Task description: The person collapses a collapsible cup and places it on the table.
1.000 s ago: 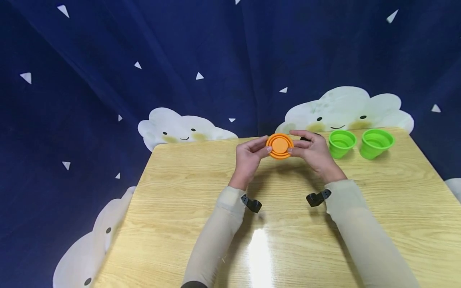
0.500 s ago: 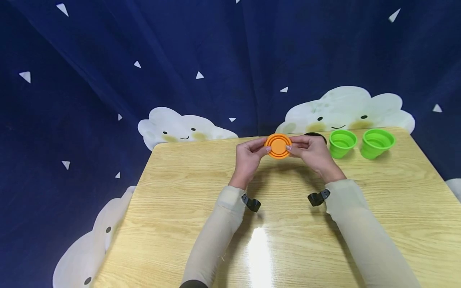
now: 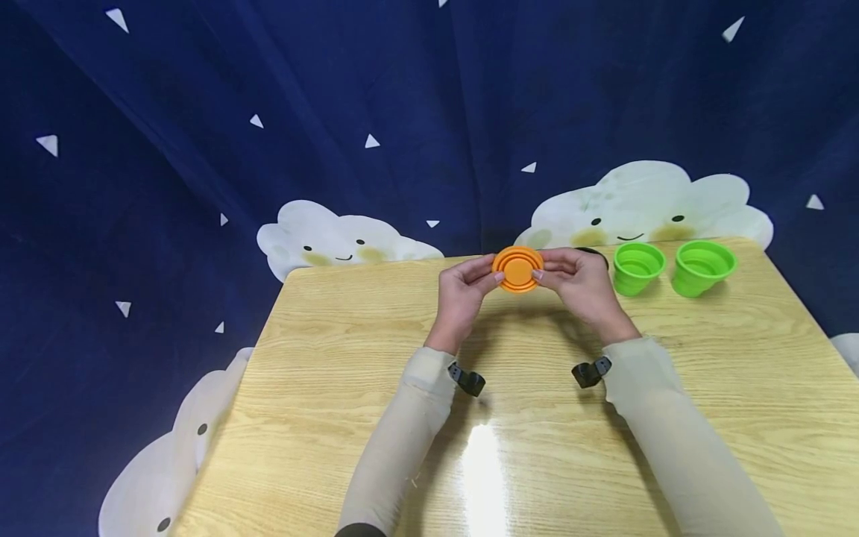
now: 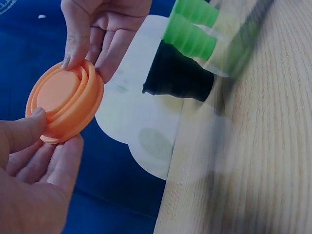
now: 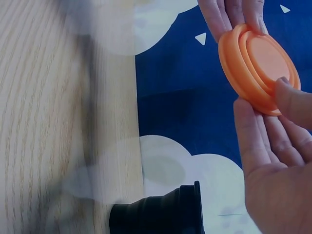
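Note:
An orange collapsible cup (image 3: pixel 518 271), folded flat into concentric rings, is held up above the far part of the table. My left hand (image 3: pixel 463 294) pinches its left edge, thumb on the ringed face and fingers behind. On the opposite edge, my right hand (image 3: pixel 584 287) grips it the same way. The left wrist view shows the folded cup (image 4: pixel 61 95) tilted between both thumbs. Behind my right hand stands a black collapsible cup (image 5: pixel 158 212), extended, mostly hidden in the head view.
Two extended green collapsible cups (image 3: pixel 637 267) (image 3: pixel 703 267) stand at the back right of the wooden table (image 3: pixel 349 350). A dark blue curtain (image 3: pixel 376 89) with white clouds hangs right behind the table's far edge.
My right hand's fingers, spread apart a second ago, have closed in behind the orange cup's edge. The cup has shifted slightly left and tilted a little.

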Demonstrator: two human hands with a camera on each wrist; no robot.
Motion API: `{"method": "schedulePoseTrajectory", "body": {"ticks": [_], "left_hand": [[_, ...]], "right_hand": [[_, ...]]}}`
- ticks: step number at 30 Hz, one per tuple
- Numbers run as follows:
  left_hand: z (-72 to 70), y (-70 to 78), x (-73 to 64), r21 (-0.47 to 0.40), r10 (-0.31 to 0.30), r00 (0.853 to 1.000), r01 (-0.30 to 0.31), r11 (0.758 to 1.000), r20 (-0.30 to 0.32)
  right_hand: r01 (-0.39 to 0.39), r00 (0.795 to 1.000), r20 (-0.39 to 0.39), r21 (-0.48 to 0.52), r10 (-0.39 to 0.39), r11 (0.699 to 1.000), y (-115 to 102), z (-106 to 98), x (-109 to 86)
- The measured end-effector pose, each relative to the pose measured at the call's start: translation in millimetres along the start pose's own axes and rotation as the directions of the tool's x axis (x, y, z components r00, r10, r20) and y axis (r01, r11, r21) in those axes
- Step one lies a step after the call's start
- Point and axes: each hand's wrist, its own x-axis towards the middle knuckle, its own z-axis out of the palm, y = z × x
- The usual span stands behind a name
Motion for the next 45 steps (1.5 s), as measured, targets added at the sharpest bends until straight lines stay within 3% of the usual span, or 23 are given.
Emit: {"method": "schedulePoseTrajectory", "body": {"ticks": [4, 9, 15, 20, 31, 38, 45], "left_hand": [[-2.8, -11.1, 2.4, -0.087, -0.080, 0.997, 0.079, 0.993, -0.013], [-5.6, -21.9, 5.8, -0.150, -0.186, 0.982, 0.183, 0.972, -0.011], [-6.9, -19.9, 7.4, -0.175, -0.280, 0.959, 0.284, 0.943, 0.047], [-5.0, -17.8, 8.0, -0.178, -0.311, 0.949, 0.314, 0.932, 0.049], [-1.6, -16.9, 7.7, -0.213, -0.316, 0.947, 0.321, 0.923, 0.055], [-1.7, -19.0, 7.5, -0.240, -0.268, 0.962, 0.270, 0.932, 0.043], [-1.7, -21.6, 7.2, -0.242, -0.182, 0.983, 0.177, 0.954, 0.005]], "right_hand": [[0.066, 0.997, -0.027, -0.046, -0.067, 0.997, -2, 1, -1.4], [0.074, 0.996, -0.042, -0.037, -0.076, 0.997, -22, 5, -7.9], [0.101, 0.994, -0.038, -0.062, -0.103, 0.993, -29, 5, -11.6], [0.113, 0.993, -0.023, -0.005, -0.113, 0.994, -29, 5, -12.8], [0.114, 0.993, -0.023, 0.068, -0.113, 0.991, -26, 2, -11.9], [0.108, 0.994, -0.024, 0.065, -0.107, 0.992, -25, 0, -11.8], [0.082, 0.996, 0.012, 0.088, -0.084, 0.993, -27, -2, -13.5]]}}
